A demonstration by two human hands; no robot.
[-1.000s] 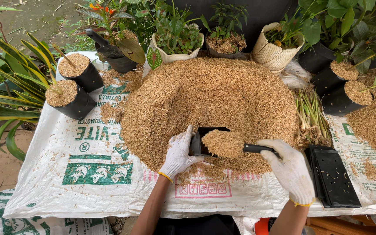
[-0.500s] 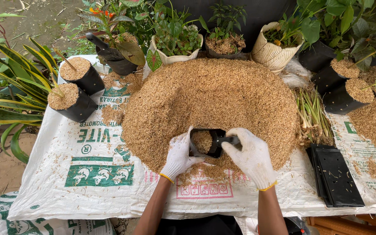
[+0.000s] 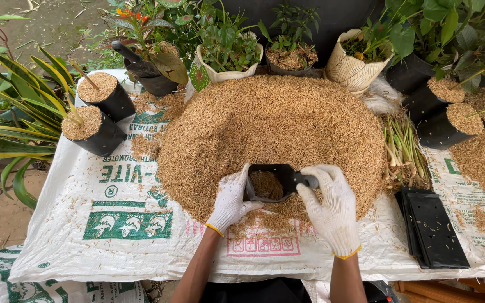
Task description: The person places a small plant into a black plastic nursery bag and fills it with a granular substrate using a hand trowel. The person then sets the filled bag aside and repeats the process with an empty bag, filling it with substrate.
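The gloved left hand (image 3: 230, 201) gripped a black grow bag (image 3: 269, 182) partly filled with rice husk, while the right hand (image 3: 330, 207) clasped a dark scoop handle (image 3: 309, 180) at its rim.

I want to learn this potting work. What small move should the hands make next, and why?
Probably scoop more husk: the black grow bag, held open by the left hand, looks only partly filled, and the right hand holds a dark scoop at its mouth, beside the husk pile.

Tan husk pile (image 3: 276, 129) lying on a white sack sheet (image 3: 113, 224) showing green and red print; beside the pile, white-gloved hands, yellow-cuffed, gripping a black, possibly plastic, bag (image 3: 270, 182).
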